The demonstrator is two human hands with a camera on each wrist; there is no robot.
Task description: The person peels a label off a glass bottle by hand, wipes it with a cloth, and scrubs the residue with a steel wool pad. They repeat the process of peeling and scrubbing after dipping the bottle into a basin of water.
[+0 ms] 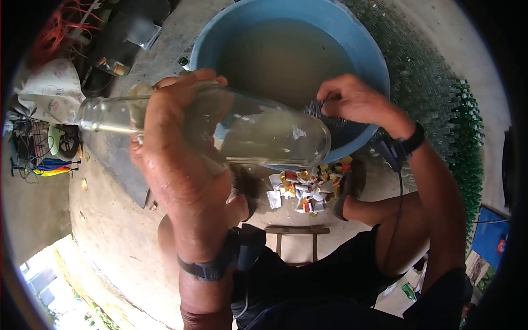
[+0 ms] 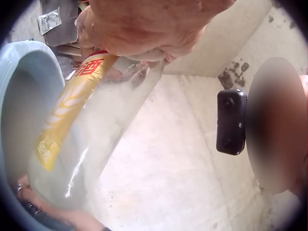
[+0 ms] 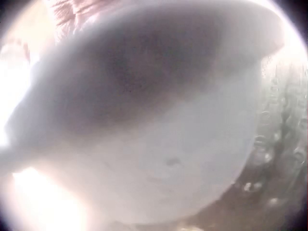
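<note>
The person sits with both arms stretched forward. The left hand (image 1: 184, 146) grasps a big glass bottle (image 1: 269, 132), with the fingers bent around it near the shoulder. The bottle lies almost level in the air, partly above the near side of a blue basin (image 1: 204, 41). Its neck points to the person's left, and its base is turned toward the right hand (image 1: 355, 102). In the left wrist view, I see on the bottle a yellow label (image 2: 72, 108) with red and pale printing.

The right hand is over the basin, just beside the base of the bottle, and its curled fingers pinch a dark scourer (image 1: 315, 109). I cannot tell if the scourer touches the glass. The right wrist view is too blurred to show the fingers.

Inside the basin there is cloudy water (image 1: 280, 55). Between the person's feet, many paper scraps (image 1: 308, 192), white, yellow and red, lie on the concrete floor (image 1: 115, 225). A low wooden stool (image 1: 297, 231) is nearer to the body. On the person's right, beside the basin, many clear bottles (image 1: 412, 71) stand close together, and green bottles (image 1: 467, 143) are next to them. At the far left there are red strings (image 1: 60, 27).
</note>
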